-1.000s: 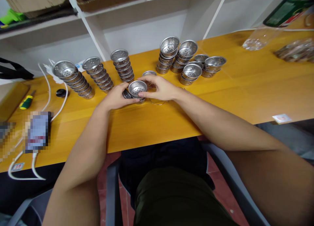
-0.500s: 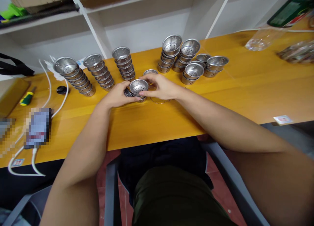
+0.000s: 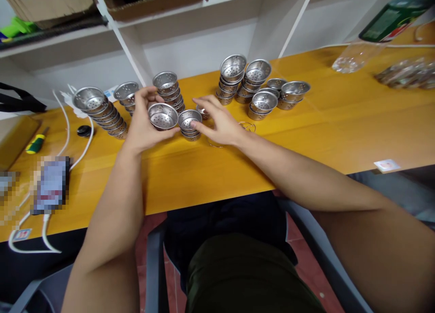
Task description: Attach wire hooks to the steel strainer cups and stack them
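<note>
From here, cup-handling seems underway: left hand (image 3: pixel 141 125) pinches a silver, round, perforated-metal cup (image 3: pixel 163 117), nine o'clock of a short matching stack (image 3: pixel 189 121). Right hand (image 3: pixel 217 122) spread, thumb at stack rim. Next move calls for level rims.

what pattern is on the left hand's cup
The silvery cup is dotted with small holes, best seen in the head view.

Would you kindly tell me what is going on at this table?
A person seated at the table is handling perforated metal cups with both hands. The left hand holds one cup, its open top up. Just beside it stands a short stack of cups; the right hand is open there, its thumb at the top cup's rim. More stacks stand farther left and right.
</note>
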The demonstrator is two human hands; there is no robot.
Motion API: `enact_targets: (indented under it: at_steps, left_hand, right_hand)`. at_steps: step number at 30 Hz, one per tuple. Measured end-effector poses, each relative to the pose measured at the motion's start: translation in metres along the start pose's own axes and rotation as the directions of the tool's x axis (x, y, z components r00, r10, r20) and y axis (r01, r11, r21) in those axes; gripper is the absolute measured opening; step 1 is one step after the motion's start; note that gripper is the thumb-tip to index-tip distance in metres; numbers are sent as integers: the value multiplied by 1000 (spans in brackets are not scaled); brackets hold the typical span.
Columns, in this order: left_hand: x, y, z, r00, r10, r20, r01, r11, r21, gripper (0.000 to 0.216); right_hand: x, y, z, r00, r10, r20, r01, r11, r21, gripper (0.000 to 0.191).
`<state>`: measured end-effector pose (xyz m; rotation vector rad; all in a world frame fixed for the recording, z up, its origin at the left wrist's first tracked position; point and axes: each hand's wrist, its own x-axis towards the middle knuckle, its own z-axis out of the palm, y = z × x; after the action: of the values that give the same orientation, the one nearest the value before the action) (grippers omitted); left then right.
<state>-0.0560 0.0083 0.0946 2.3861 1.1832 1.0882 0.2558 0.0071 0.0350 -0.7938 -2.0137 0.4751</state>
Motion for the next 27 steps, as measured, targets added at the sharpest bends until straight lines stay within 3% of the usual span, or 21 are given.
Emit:
enact_targets:
  at_steps: [3,8,10,14,20,27]
  left_hand:
    - [1,15,8,1000,0,-1,0,999,39,136]
    - [-5,37,20,996,69,60,-67,997,-42,108]
    - [-7,42,23,994,75,80,-72,997,-36,97]
    - [-8,48,27,992,59,111,-62,998,19,91]
    - [-8,54,30,991,70,117,-74,997,28,86]
    - [-11,55,34,992,13,126,-16,1000,24,103]
  right_hand:
    - [0,-23,-10,990,-141,22,142,989,-49,62]
    - [-1,-44,-15,915,-284,285,331,934,-133,50]
    - [-2,-45,-17,903,-285,321,348,925,-156,44]
    - [-1,-46,-27,924,-266,276,320,932,-171,28]
    - [2,-49,-33,926,-288,244,308,950,-48,50]
    - [4,-49,-26,997,-68,26,62,984,164,77]
